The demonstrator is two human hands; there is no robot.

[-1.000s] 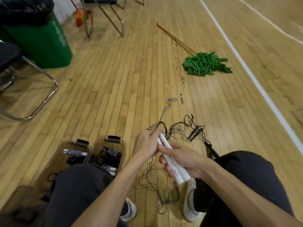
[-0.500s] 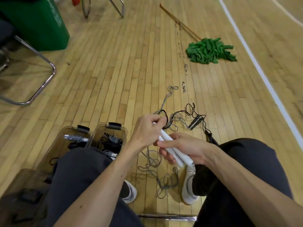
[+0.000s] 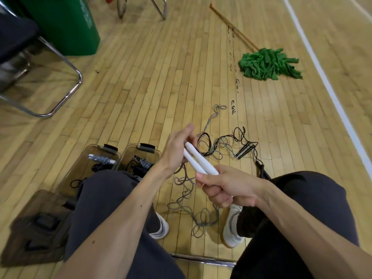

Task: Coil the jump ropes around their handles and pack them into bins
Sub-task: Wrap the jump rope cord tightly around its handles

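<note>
My right hand [image 3: 227,188] grips the near ends of two white jump-rope handles [image 3: 201,162] held side by side. At their far ends my left hand [image 3: 177,150] pinches the grey rope. That grey rope [image 3: 189,200] hangs in loose loops to the floor between my feet. A black jump rope [image 3: 244,147] lies tangled on the floor beyond the handles. Two clear bins [image 3: 112,156] stand at the left by my knee, each holding coiled ropes [image 3: 100,159].
A green mop [image 3: 267,64] with a wooden stick lies on the floor ahead right. A green trash can [image 3: 66,27] and a metal chair frame [image 3: 60,97] stand at the left. A brown lid [image 3: 34,226] lies by the bins. White court line runs along the right.
The view has tilted down and nearer. My left hand has lifted from the handles' middle to their far ends, fingers stretched upward with the rope. My right hand's grip stays at the near ends.
</note>
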